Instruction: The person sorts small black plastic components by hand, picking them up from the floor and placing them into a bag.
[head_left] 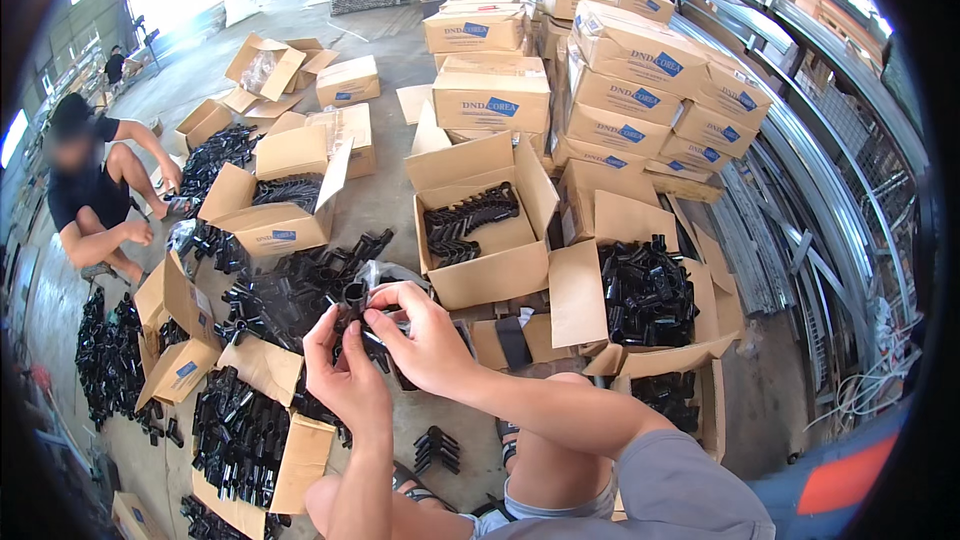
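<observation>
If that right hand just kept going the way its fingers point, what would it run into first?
Almost at once the black plastic fitting that the right hand pinches together with the left hand. Beyond that, probably the heap of black fittings on the floor, though depth is hard to judge.

You hold a black plastic pipe fitting (pixel 358 308) at chest height, its round open socket pointing upward.

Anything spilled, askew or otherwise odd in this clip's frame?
Yes. Black plastic fittings lie loose across the concrete floor instead of in the open cardboard boxes. Flattened cardboard lies under some piles. Both hands hold one black fitting.
</observation>
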